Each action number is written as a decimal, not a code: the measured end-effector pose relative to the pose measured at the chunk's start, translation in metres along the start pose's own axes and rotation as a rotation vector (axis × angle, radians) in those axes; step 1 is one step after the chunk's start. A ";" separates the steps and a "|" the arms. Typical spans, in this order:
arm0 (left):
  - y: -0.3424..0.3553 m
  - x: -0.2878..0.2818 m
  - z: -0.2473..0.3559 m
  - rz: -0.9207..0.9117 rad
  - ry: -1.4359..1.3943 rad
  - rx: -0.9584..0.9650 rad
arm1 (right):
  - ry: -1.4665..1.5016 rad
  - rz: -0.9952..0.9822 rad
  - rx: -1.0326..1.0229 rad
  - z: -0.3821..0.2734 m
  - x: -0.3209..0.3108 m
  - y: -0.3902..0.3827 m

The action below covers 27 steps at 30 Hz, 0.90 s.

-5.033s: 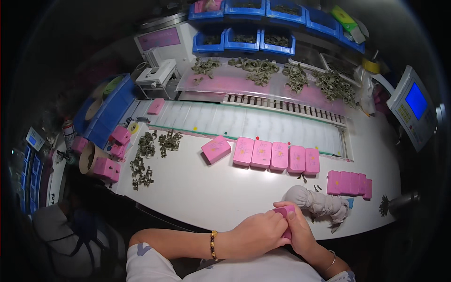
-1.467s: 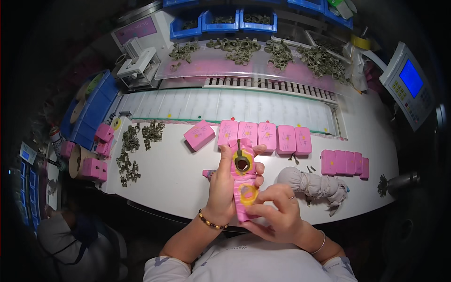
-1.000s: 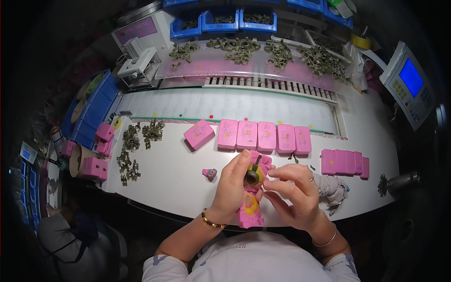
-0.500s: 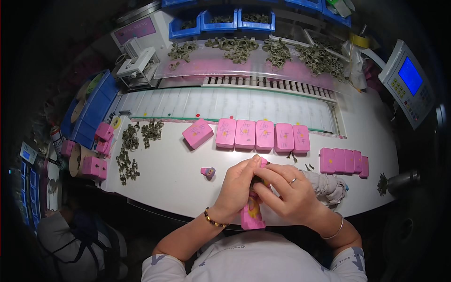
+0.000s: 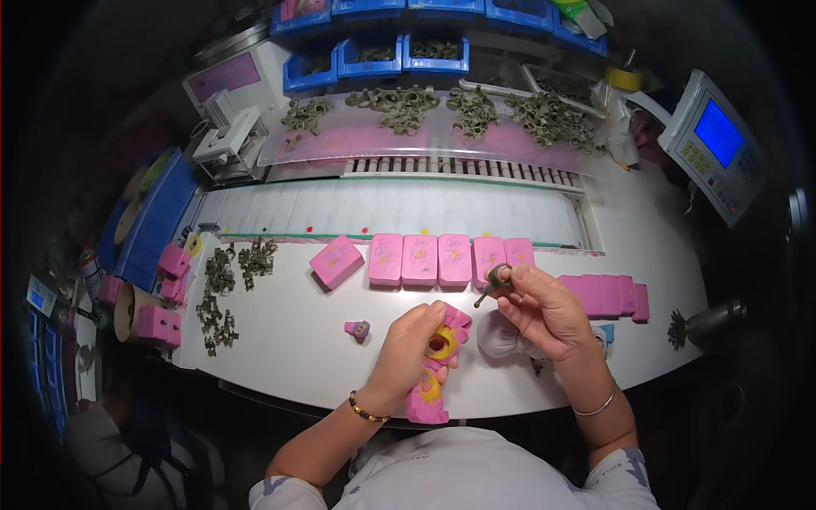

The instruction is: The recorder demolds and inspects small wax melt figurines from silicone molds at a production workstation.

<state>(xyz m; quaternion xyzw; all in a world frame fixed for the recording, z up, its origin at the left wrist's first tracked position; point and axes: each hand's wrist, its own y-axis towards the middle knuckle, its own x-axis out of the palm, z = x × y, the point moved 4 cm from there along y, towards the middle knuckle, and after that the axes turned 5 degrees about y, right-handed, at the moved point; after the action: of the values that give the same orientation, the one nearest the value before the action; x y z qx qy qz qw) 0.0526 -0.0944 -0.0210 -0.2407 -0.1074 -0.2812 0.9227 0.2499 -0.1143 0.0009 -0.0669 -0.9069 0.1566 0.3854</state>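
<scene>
My left hand [image 5: 405, 355] is closed around a pink rubber mould [image 5: 427, 406], which is bent apart and shows yellow patches and a dark hollow inside. To the right of it, raised over the table, my right hand [image 5: 551, 321] pinches a dark green wax ring [image 5: 500, 277] between thumb and fingertips. A short stem sticks out of the ring toward the lower left. The ring and the mould are apart. Below my right hand lies a bundled grey cloth [image 5: 501, 338], partly hidden by the hand. A small pink and purple piece [image 5: 357, 329] lies left of my left hand.
Pink mould blocks [image 5: 420, 259] stand in a row ahead, with more blocks [image 5: 602, 297] at right. Green wax pieces [image 5: 218, 280] lie at left; rings [image 5: 548, 123] heap on a clear sheet behind. Blue bins [image 5: 370, 56], a blue-screened panel [image 5: 718, 136] and a dark cylinder [image 5: 716, 323] surround the table.
Both hands were together over the mould. My right hand has moved away to the right, now holding the wax ring, and the mould's hollow shows. The whole view has shifted slightly.
</scene>
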 end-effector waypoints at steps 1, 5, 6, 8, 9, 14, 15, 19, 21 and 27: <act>-0.002 0.000 0.001 -0.005 0.012 0.004 | 0.041 0.002 0.018 0.002 -0.002 0.000; -0.005 0.000 0.004 -0.004 -0.008 0.014 | 0.127 -0.035 0.062 0.007 -0.007 0.003; -0.006 -0.001 0.005 -0.053 -0.027 0.047 | 0.127 -0.038 0.062 0.008 -0.007 0.004; -0.007 0.000 0.007 -0.102 -0.044 0.081 | 0.128 -0.033 0.067 0.010 -0.005 0.004; -0.007 0.001 0.008 -0.137 -0.001 0.108 | 0.128 -0.033 0.068 0.012 -0.003 0.004; -0.002 0.008 0.009 -0.113 0.124 0.172 | -0.025 -0.028 -0.013 0.015 0.003 -0.001; -0.002 0.009 0.010 -0.127 0.123 0.161 | -0.024 -0.026 -0.014 0.016 0.003 -0.001; -0.001 0.010 0.011 -0.127 0.165 0.204 | -0.032 -0.058 -0.006 0.019 0.005 -0.003; 0.000 0.009 0.008 -0.114 0.176 0.226 | -0.036 -0.057 -0.004 0.021 0.007 -0.005; -0.005 0.006 0.007 -0.040 0.128 0.231 | -0.134 -0.052 -0.089 0.021 0.015 -0.020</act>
<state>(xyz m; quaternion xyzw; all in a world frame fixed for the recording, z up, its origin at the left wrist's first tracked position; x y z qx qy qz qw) 0.0538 -0.0972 -0.0105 -0.1123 -0.0846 -0.3000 0.9435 0.2242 -0.1343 0.0038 -0.0500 -0.9382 0.1101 0.3243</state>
